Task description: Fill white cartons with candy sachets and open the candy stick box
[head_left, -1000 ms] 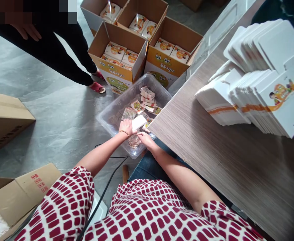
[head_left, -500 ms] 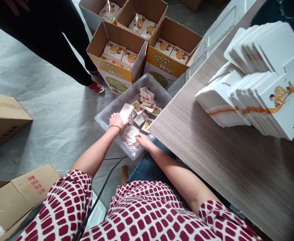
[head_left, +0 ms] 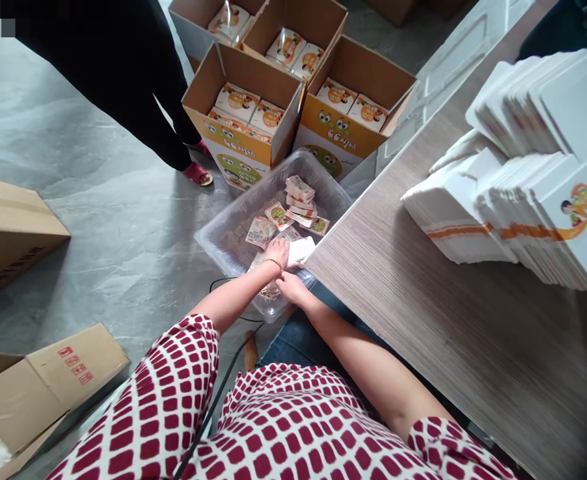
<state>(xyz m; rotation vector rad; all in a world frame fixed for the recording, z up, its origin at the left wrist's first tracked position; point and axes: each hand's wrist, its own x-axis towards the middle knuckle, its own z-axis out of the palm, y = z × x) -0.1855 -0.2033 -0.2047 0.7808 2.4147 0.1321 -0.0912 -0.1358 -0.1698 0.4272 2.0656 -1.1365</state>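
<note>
Both my hands reach down into a clear plastic bin (head_left: 223,230) on the floor beside the table. My left hand (head_left: 277,253), with a thin bracelet at the wrist, is closed on a small white box (head_left: 301,251) near the bin's right side. Just below it, my right hand (head_left: 289,287) lies on a pile of small printed packets (head_left: 272,290) at the bin's near end; its fingers are hidden by the left wrist. More loose packets (head_left: 260,231) and a stack of small bundles (head_left: 299,197) lie further back in the bin.
A wood-grain table (head_left: 423,313) fills the right, with stacks of flat white printed cartons (head_left: 528,180) on it. Three open cardboard boxes (head_left: 243,117) of printed packs stand beyond the bin. A person in black (head_left: 138,87) stands upper left. Closed boxes (head_left: 8,227) sit left; a cable (head_left: 213,400) runs down.
My left hand carried the white box from the bin's middle back to the right side, near the table edge. My right hand stayed on the packet pile. The standing person shifted slightly.
</note>
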